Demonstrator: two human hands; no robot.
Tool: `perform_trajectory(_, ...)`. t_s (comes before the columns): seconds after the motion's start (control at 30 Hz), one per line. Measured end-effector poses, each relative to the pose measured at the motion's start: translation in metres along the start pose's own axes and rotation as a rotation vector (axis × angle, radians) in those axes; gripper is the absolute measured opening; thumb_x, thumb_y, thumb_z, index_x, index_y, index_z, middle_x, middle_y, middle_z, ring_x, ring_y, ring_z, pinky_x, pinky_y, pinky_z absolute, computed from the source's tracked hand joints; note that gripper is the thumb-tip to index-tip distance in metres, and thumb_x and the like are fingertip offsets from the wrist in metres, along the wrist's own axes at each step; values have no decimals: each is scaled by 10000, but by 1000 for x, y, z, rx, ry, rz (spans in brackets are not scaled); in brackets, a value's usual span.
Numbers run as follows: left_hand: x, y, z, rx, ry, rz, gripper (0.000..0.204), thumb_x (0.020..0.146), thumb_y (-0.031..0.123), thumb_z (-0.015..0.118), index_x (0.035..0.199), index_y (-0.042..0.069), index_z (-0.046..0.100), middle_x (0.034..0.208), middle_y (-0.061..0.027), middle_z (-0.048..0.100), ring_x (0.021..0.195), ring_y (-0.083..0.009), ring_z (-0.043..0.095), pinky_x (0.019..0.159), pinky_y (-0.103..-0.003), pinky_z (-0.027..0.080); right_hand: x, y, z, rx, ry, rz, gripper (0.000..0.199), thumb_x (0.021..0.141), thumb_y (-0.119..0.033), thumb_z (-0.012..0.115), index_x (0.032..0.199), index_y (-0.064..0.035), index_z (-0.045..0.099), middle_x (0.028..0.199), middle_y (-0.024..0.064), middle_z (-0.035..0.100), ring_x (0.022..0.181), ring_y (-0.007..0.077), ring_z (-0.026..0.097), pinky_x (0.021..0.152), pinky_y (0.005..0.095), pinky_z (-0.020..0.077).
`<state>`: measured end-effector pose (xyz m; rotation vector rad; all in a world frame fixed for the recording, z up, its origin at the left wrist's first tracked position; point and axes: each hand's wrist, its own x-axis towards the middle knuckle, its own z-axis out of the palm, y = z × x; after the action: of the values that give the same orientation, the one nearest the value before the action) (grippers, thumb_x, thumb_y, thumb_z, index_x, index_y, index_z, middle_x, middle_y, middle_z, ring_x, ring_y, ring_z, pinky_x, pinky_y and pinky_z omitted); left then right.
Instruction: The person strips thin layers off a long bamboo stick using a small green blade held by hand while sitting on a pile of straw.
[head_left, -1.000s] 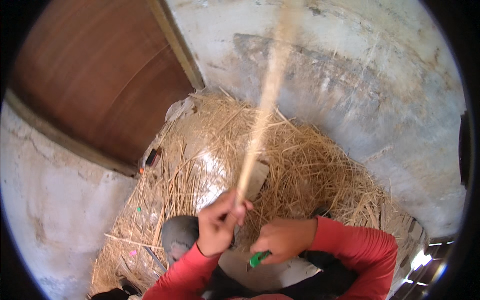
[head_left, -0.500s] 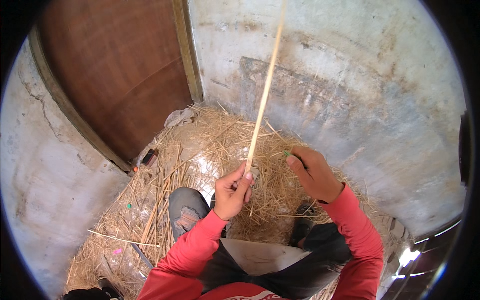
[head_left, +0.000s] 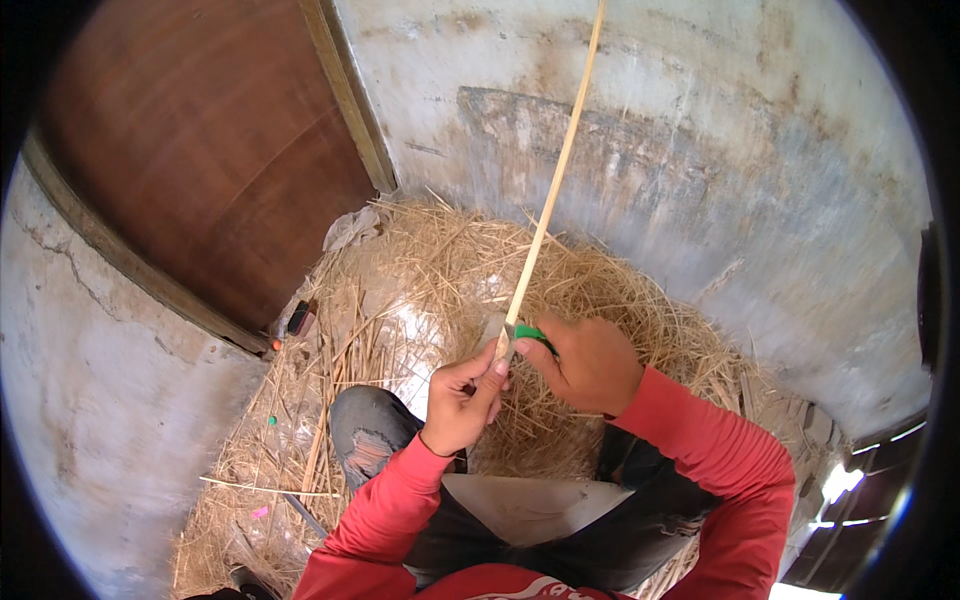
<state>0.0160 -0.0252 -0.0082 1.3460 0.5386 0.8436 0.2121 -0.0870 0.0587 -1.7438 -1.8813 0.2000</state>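
Now, left hand (head_left: 462, 405) pinching thin pale bamboo strip (head_left: 552, 192), shaggy straw (head_left: 620, 290).

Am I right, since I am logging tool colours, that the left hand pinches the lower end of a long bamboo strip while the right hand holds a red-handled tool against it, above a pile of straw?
Not quite: the handle is green, not red. In the head view the left hand pinches the lower end of the long bamboo strip, and the right hand holds a green-handled tool against it, above the pile of straw.
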Motion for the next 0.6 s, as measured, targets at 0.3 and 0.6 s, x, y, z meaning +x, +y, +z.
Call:
perform_trajectory(0.3,-13,-1,-1,-3,-104,-79,333,1029,66,610,1336,-63,622,803,-58,628,507,-69,532,463,-217,410,28,51,-36,-118,284,165,437,1037,-438,523,892,-34,603,642,201,618,610,426,635,565,523,483)
perform_trajectory(0.6,-27,-11,10,93,-226,172,330,996,11,640,1322,-36,645,811,-62,651,543,-61,540,478,-239,428,-30,39,-53,14,281,254,425,1053,-406,518,884,-25,598,630,192,593,588,417,613,569,505,477)
